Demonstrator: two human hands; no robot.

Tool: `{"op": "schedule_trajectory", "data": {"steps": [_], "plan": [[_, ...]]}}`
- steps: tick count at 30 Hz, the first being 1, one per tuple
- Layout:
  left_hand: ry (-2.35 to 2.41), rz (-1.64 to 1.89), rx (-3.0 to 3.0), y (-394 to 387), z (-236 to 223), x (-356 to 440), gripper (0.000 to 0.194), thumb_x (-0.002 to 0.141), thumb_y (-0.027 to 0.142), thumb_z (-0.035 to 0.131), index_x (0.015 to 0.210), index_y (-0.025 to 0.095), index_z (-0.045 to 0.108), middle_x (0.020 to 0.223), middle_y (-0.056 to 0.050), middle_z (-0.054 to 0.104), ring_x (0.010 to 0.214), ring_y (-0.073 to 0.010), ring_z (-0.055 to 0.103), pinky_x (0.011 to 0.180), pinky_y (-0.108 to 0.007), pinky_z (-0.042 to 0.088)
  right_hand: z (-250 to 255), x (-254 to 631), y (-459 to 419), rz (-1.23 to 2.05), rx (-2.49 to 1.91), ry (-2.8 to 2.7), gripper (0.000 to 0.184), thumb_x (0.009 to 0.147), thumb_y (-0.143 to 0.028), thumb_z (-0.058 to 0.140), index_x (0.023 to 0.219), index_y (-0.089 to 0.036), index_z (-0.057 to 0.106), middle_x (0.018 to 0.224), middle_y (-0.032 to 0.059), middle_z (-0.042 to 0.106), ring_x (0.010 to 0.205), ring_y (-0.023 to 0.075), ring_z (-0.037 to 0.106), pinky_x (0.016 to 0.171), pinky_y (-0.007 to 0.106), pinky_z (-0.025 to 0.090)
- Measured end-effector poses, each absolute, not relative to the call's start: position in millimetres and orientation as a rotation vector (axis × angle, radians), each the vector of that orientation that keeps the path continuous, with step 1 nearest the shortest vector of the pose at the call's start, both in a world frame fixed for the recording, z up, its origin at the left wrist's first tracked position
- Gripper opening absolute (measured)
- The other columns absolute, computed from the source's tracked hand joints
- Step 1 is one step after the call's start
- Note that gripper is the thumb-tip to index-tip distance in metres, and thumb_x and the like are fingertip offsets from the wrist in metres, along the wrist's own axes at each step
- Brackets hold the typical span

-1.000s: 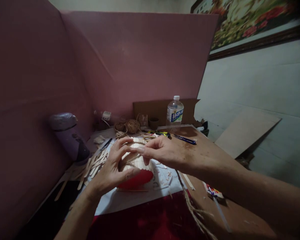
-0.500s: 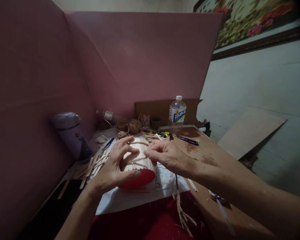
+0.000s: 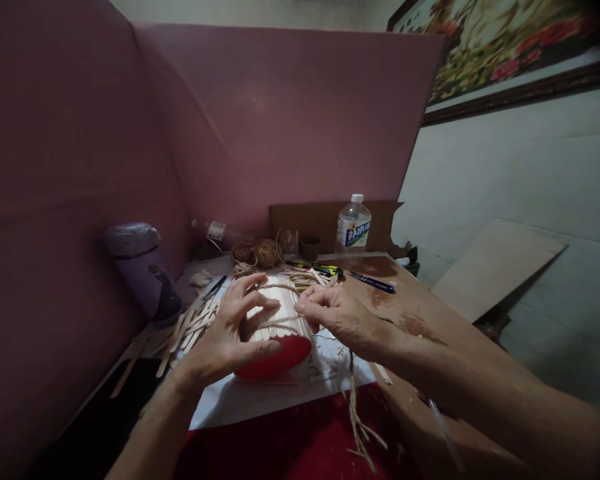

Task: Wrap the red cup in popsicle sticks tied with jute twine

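Twine (image 3: 277, 287) crosses a stick-covered cylinder (image 3: 287, 315) lying on its side on the tabletop (image 3: 405, 303). The left hand (image 3: 237, 323) clasps the cylinder's left side, grip widely spread, thumb beside the red end (image 3: 275, 357). The right hand (image 3: 339, 310), over the cylinder's top a second ago, now sits at its right edge, grip pinched nearly closed; whether it holds twine cannot be told. The shift exposes more sticks, apparently carrying the work toward that side.

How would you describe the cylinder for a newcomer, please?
Find the table, then its white sheet. There, under the left hand, the cylinder lies on its side. Unlike the loose sticks nearby, it has a red end and twine across its slats.
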State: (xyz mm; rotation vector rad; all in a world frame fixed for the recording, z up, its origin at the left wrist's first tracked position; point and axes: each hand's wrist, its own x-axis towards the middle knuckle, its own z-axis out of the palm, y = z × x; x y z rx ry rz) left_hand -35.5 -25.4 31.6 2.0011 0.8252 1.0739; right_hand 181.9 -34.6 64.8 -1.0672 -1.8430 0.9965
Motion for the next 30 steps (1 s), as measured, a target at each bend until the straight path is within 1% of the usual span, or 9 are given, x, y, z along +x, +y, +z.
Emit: {"op": "schedule_trajectory", "data": {"steps": [3, 7, 12, 18, 22, 26, 30], "plan": [[0.817, 1.072, 1.981, -25, 31, -35, 0.034, 0.069, 0.033, 0.08, 0.099, 0.029, 0.065, 0.146, -0.003, 0.03, 0.143, -0.0326, 0.025, 0.112, -0.053, 0.037, 64, 183, -34, 1.009, -1.077, -1.848, 0.034, 0.079, -0.018, 0.053, 0.045, -0.022, 0.049, 0.063, 0.0012, 0.053, 0.075, 0.0184, 0.053, 0.072, 0.031, 0.038], [0.807, 1.072, 1.953, -26, 31, -34, 0.033, 0.068, 0.031, 0.081, 0.098, 0.029, 0.065, 0.145, -0.002, 0.029, 0.144, -0.0305, 0.024, 0.113, -0.049, 0.037, 63, 182, -34, 1.03, -1.081, -1.805, 0.037, 0.081, -0.02, 0.054, 0.044, -0.021, 0.051, 0.067, 0.0018, 0.057, 0.07, 0.016, 0.052, 0.071, 0.03, 0.039], [0.806, 1.074, 1.936, -27, 32, -33, 0.032, 0.069, 0.029, 0.08, 0.098, 0.029, 0.066, 0.143, -0.002, 0.029, 0.143, -0.029, 0.024, 0.114, -0.045, 0.037, 57, 181, -31, 1.03, -1.085, -1.77, 0.038, 0.08, -0.019, 0.056, 0.042, -0.021, 0.051, 0.06, 0.001, 0.056, 0.069, 0.0163, 0.053, 0.075, 0.032, 0.04], [0.831, 1.075, 1.964, -28, 34, -32, 0.032, 0.069, 0.031, 0.08, 0.098, 0.029, 0.066, 0.143, -0.003, 0.032, 0.142, -0.0315, 0.027, 0.112, -0.048, 0.039, 51, 182, -30, 1.039, -1.068, -1.74, 0.037, 0.079, -0.023, 0.057, 0.043, -0.021, 0.051, 0.057, -0.0001, 0.053, 0.066, 0.0156, 0.053, 0.074, 0.03, 0.041], [0.831, 1.09, 1.96, -27, 33, -31, 0.032, 0.069, 0.032, 0.08, 0.098, 0.028, 0.067, 0.143, -0.003, 0.033, 0.142, -0.0339, 0.027, 0.111, -0.051, 0.04, 49, 180, -30, 1.025, -1.076, -1.733, 0.036, 0.078, -0.025, 0.056, 0.043, -0.021, 0.052, 0.059, 0.0008, 0.054, 0.069, 0.0161, 0.054, 0.076, 0.03, 0.04], [0.833, 1.079, 1.963, -27, 32, -32, 0.032, 0.069, 0.031, 0.08, 0.098, 0.028, 0.066, 0.143, -0.004, 0.031, 0.142, -0.0324, 0.027, 0.112, -0.05, 0.038, 45, 179, -28, 1.001, -1.058, -1.74, 0.035, 0.077, -0.026, 0.056, 0.043, -0.02, 0.051, 0.058, 0.0004, 0.053, 0.068, 0.0159, 0.053, 0.074, 0.03, 0.039], [0.815, 1.089, 1.961, -26, 31, -33, 0.033, 0.069, 0.031, 0.08, 0.098, 0.027, 0.066, 0.143, -0.004, 0.03, 0.142, -0.0322, 0.027, 0.111, -0.051, 0.038, 41, 179, -28, 0.951, -1.072, -1.759, 0.035, 0.076, -0.023, 0.056, 0.042, -0.02, 0.05, 0.057, -0.0004, 0.053, 0.07, 0.0156, 0.053, 0.075, 0.029, 0.039]]}}
